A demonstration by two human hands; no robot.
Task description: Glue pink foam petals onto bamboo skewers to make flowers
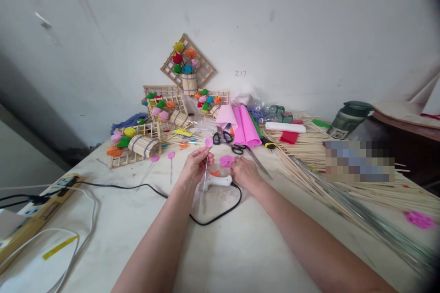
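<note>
Both hands meet over the white tabletop [240, 247], mid-craft.
Left hand [195, 165] pinches a thin stick [205, 171], upright, pink bud [208, 142] at twelve o'clock of the fingers. At its three o'clock, the white glue gun [218, 181] lies under the right hand [244, 172], fingers curled on a pink paper piece [226, 161]; scissors [222, 138] beyond.

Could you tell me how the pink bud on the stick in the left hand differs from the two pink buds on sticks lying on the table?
The held bud stick stands nearly upright, pinched in the left hand; the two lying bud sticks rest flat on the table, untouched. The held one is next to the white glue gun by the right hand; the others lie further left. All have small pink tops on thin sticks.
</note>
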